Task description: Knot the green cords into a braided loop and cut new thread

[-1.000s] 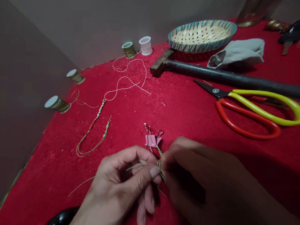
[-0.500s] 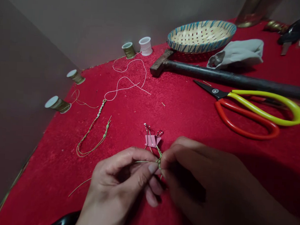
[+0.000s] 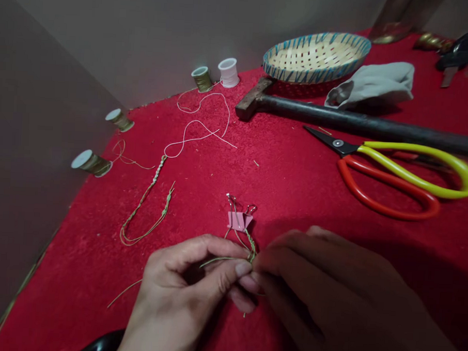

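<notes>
A knotted green cord (image 3: 251, 242) runs down from a pink binder clip (image 3: 238, 220) with silver wire handles. My left hand (image 3: 198, 288) pinches the cord's lower end between thumb and forefinger. One loose strand crosses that forefinger toward the left. On the other side my right hand (image 3: 314, 282) is closed with its fingertips at the same spot, against the cord; what exactly lies between them is hidden. Another thin strand comes out on the cloth left of my left wrist.
On the red cloth (image 3: 202, 195) lie a finished-looking braided cord (image 3: 140, 200), scissors (image 3: 389, 172) and a hammer (image 3: 318, 112). Thread spools (image 3: 91, 163) stand along the wall edge. A woven basket (image 3: 316, 57) and a pale cloth pouch (image 3: 373, 84) sit at the back right.
Both hands have shifted slightly down and right, the right hand more, its fingers now lower over the cord. More of the knotted cord shows below the clip.
</notes>
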Motion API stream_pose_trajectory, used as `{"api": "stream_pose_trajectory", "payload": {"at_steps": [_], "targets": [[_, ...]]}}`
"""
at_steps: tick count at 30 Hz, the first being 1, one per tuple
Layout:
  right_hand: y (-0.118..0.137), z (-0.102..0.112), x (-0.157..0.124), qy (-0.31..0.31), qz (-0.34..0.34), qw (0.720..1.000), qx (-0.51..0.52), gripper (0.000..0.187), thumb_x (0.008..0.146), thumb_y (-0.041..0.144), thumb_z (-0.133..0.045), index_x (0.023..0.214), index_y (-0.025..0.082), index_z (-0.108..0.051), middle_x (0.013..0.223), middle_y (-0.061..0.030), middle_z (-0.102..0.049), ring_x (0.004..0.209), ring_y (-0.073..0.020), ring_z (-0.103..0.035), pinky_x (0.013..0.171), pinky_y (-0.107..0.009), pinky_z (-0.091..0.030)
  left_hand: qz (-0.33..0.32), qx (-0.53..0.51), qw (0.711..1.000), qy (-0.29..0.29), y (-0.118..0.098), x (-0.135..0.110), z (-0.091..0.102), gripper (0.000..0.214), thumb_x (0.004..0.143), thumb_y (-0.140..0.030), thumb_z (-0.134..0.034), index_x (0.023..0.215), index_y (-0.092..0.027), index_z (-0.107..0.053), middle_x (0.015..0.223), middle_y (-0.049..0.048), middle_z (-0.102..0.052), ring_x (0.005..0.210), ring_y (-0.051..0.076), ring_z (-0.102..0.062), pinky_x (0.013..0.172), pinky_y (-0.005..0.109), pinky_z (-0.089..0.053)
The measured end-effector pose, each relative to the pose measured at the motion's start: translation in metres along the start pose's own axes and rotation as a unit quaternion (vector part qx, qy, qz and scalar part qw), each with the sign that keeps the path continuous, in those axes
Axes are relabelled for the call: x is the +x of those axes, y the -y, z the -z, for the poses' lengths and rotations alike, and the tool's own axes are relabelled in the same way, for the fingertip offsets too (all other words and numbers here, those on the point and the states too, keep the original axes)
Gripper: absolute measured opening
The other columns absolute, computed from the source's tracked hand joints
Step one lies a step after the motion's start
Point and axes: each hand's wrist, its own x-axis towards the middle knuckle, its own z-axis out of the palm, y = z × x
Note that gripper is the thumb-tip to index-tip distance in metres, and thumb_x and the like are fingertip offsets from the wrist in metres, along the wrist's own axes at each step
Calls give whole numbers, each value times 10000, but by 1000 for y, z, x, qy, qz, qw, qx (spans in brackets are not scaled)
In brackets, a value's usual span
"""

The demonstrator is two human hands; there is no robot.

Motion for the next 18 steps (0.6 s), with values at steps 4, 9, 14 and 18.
{"api": "stream_pose_trajectory", "payload": {"at_steps": [4, 9, 14, 18], "targets": [[1, 1, 1, 3, -21, 1000, 15, 291, 855, 73, -412, 699, 262, -567, 615, 52, -634, 469, -183, -586, 500, -353, -384, 1, 18, 1000, -6, -1, -1, -2, 53, 758, -181, -781, 720, -153, -756, 623, 52, -761, 534, 147, -700, 528, 173, -553], [5, 6, -4, 11, -34, 999, 3, 300, 869, 60, -421, 716, 269, -572, 645, 61, -657, 502, -175, -620, 526, -341, -395, 3, 23, 1000, -11, 2, 0, -1, 67, 759, -199, -779, 750, -154, -730, 598, 40, -742, 512, 134, -679, 515, 162, -532], [7, 5, -4, -21, -20, 999, -32, 354, 866, 64, -383, 705, 269, -622, 698, -1, -712, 540, -191, -641, 538, -324, -442, 9, 20, 1000, -7, 4, -1, 0, 107, 760, -239, -781, 768, -145, -729, 615, 45, -735, 500, 124, -650, 499, 163, -507], [9, 1, -1, -16, -42, 998, -50, 355, 820, 59, -397, 690, 282, -640, 763, -7, -742, 602, -200, -670, 557, -310, -471, 12, 23, 1000, -13, 4, -3, 1, 132, 762, -270, -786, 767, -153, -724, 574, 22, -699, 491, 118, -627, 503, 173, -486]]}}
